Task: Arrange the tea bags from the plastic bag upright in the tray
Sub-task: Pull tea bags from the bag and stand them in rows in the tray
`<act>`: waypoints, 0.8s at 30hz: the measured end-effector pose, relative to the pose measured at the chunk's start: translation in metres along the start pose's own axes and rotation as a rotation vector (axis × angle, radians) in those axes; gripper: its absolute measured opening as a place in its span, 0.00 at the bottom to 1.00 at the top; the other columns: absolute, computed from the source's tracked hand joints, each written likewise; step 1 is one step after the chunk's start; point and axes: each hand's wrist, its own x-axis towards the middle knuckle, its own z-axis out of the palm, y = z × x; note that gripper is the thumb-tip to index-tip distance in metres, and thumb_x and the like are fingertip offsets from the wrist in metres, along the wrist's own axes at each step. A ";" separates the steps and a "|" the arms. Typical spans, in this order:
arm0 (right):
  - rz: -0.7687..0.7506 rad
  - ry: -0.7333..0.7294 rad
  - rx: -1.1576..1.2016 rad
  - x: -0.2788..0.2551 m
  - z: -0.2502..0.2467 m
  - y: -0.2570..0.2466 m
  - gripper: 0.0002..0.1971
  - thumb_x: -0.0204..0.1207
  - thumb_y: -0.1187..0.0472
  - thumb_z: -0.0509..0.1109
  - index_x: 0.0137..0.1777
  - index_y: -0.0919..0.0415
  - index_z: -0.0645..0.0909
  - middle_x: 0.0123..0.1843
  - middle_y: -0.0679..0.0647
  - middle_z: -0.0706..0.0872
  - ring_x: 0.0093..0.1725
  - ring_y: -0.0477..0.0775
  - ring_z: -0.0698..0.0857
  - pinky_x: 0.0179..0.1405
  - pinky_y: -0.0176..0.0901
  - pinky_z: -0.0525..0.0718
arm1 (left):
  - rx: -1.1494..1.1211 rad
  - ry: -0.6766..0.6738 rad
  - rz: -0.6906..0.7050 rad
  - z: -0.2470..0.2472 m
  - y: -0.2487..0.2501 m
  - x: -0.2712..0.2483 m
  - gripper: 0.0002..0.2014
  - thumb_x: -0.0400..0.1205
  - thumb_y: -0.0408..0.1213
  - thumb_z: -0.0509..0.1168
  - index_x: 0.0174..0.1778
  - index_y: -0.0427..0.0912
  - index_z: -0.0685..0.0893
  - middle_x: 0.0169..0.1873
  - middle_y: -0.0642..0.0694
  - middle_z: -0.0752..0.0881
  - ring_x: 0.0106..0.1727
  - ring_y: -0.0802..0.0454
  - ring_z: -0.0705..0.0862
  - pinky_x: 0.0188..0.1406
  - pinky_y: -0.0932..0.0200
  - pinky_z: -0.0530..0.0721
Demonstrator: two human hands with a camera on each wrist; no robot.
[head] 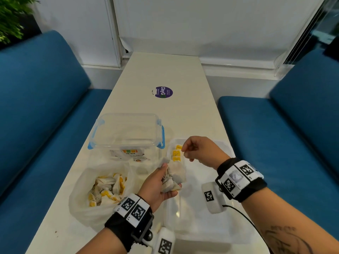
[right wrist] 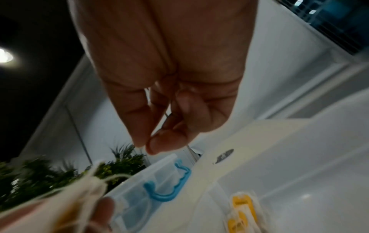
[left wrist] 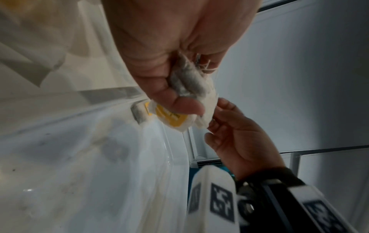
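My left hand (head: 167,177) grips a bunch of grey-white tea bags (head: 176,173) over the near-left part of the clear plastic tray (head: 201,228); its thumb (left wrist: 179,104) presses a yellow-tagged bag (left wrist: 171,116). Just beyond, my right hand (head: 184,150) hovers above the tray's far left corner, fingers curled and thumb meeting forefinger (right wrist: 147,145); nothing shows between them. Three tea bags with yellow tags (head: 176,154) stand in a row in that corner. The open plastic bag (head: 82,204) to the left holds several more tea bags (head: 106,191).
A clear lidded container with blue clips (head: 126,132) stands behind the bag and left of the tray. A purple round sticker (head: 163,92) lies farther along the narrow white table (head: 165,70). Blue benches (head: 45,107) flank both sides.
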 end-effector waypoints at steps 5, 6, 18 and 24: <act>-0.027 -0.019 -0.082 -0.028 0.008 -0.007 0.10 0.68 0.61 0.79 0.40 0.54 0.78 0.33 0.47 0.79 0.31 0.45 0.77 0.35 0.35 0.78 | 0.037 -0.038 0.017 0.009 0.004 -0.005 0.16 0.86 0.50 0.54 0.57 0.44 0.80 0.34 0.43 0.85 0.26 0.53 0.86 0.20 0.64 0.81; -0.042 -0.020 -0.087 -0.033 0.010 -0.007 0.12 0.67 0.63 0.79 0.39 0.54 0.76 0.33 0.47 0.78 0.31 0.44 0.76 0.34 0.34 0.77 | 0.047 -0.048 0.022 0.012 0.004 -0.006 0.14 0.86 0.50 0.54 0.57 0.48 0.80 0.31 0.44 0.84 0.24 0.53 0.85 0.19 0.64 0.81; -0.016 -0.139 -0.193 -0.058 0.003 -0.019 0.22 0.72 0.79 0.55 0.53 0.64 0.88 0.27 0.43 0.82 0.23 0.34 0.77 0.26 0.20 0.72 | 0.141 -0.057 0.051 0.023 0.005 -0.016 0.13 0.86 0.49 0.55 0.44 0.48 0.80 0.13 0.54 0.61 0.12 0.60 0.59 0.18 0.67 0.67; -0.095 -0.087 -0.311 -0.056 0.001 -0.013 0.12 0.71 0.72 0.72 0.50 0.59 0.90 0.30 0.38 0.81 0.30 0.36 0.81 0.39 0.23 0.79 | 0.105 0.013 0.018 0.015 0.001 -0.011 0.10 0.87 0.47 0.54 0.55 0.51 0.78 0.10 0.52 0.64 0.11 0.60 0.64 0.16 0.69 0.69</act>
